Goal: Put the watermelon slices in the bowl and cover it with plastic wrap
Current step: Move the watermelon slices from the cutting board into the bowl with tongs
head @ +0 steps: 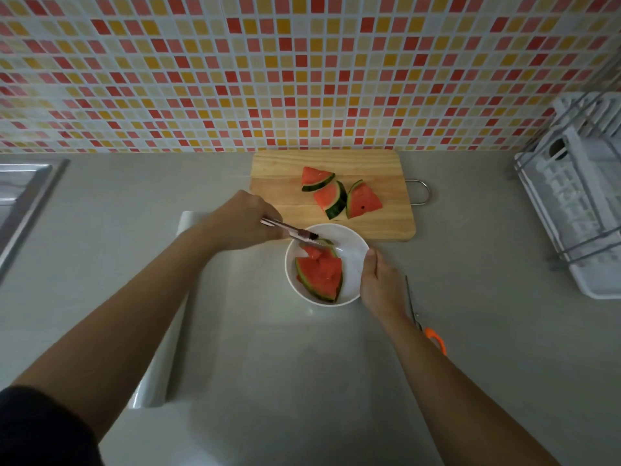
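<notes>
A white bowl (353,243) stands on the grey counter, just in front of a wooden cutting board (285,169). Two watermelon slices (321,275) lie inside it. My left hand (243,220) grips metal tongs (290,230) whose tips reach over the bowl's far rim onto the upper slice. My right hand (378,285) holds the bowl's right rim. On the board rest three more slices: a far one (314,178), a middle one (331,200) and a right one (363,200). A roll of plastic wrap (158,371) lies at the left, partly under my left forearm, with a sheet pulled out across the counter.
Orange-handled scissors (428,327) lie right of the bowl, partly behind my right forearm. A white dish rack (578,210) stands at the far right. A steel sink edge (23,196) is at the left. A tiled wall closes the back.
</notes>
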Demonstrator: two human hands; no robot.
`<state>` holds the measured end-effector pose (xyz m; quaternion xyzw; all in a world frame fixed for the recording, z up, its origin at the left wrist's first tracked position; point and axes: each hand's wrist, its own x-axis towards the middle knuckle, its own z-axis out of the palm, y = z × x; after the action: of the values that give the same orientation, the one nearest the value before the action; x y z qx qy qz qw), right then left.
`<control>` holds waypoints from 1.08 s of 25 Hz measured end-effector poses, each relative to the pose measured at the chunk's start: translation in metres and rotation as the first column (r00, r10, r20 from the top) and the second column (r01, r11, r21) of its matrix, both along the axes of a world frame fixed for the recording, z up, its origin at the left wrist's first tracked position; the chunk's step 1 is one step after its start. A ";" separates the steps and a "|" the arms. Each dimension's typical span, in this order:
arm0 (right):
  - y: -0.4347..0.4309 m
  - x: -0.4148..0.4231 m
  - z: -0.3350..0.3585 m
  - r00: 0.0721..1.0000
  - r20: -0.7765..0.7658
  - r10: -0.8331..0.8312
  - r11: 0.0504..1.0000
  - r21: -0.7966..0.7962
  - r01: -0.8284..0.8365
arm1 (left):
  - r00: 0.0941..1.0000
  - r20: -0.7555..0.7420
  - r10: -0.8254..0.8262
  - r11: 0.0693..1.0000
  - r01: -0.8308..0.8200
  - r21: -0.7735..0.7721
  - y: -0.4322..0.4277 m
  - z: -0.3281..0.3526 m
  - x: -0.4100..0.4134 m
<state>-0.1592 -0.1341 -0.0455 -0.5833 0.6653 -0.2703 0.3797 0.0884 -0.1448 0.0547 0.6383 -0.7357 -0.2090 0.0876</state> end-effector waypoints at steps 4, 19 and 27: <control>0.000 0.000 0.000 1.000 -0.017 0.000 1.000 0.014 0.000 | 0.991 0.095 -0.094 0.988 0.105 -0.117 0.005 0.006 -0.018; 0.000 0.003 -0.007 0.999 -0.027 -0.035 0.999 0.004 0.036 | 0.965 0.169 0.201 0.980 -0.198 -0.030 -0.079 -0.012 -0.089; 0.000 0.003 -0.009 0.999 -0.024 -0.036 0.998 -0.045 0.035 | 0.953 0.283 0.108 0.994 -0.098 -0.051 -0.066 -0.019 -0.124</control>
<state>-0.1565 -0.1344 -0.0547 -0.5830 0.6741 -0.2845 0.3533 -0.0356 -0.2110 0.0356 0.6976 -0.7100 -0.0964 0.0029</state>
